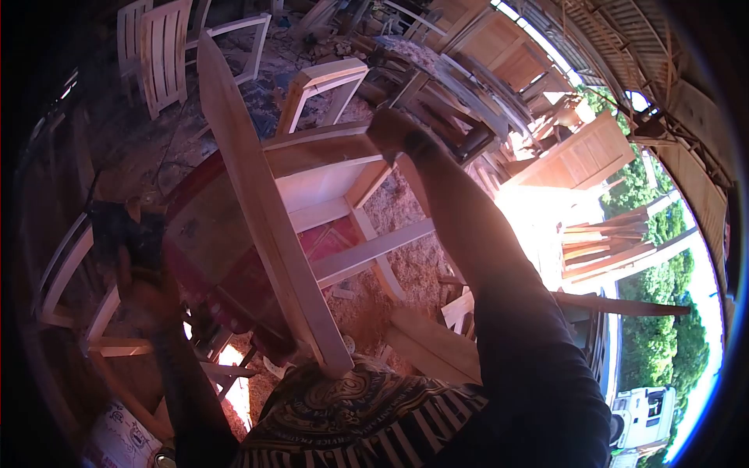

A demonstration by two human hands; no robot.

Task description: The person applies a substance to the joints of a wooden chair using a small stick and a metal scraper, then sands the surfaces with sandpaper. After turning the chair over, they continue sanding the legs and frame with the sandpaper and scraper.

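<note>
Two bare hands appear on my remote feed, one at each side of a wooden chair frame, which stands tilted in front of the wearer's torso, over a red support. Right hand: fingers folded around the frame's far corner, closed on the wood. Left hand: in shadow beside a dark object; I cannot tell how far its fingers are open or whether they grip. Container: one printed white sack, lower left; its contents are hidden from me. Floor: strewn with wood shavings. Slatted chair back: upright, well beyond the frame.
</note>
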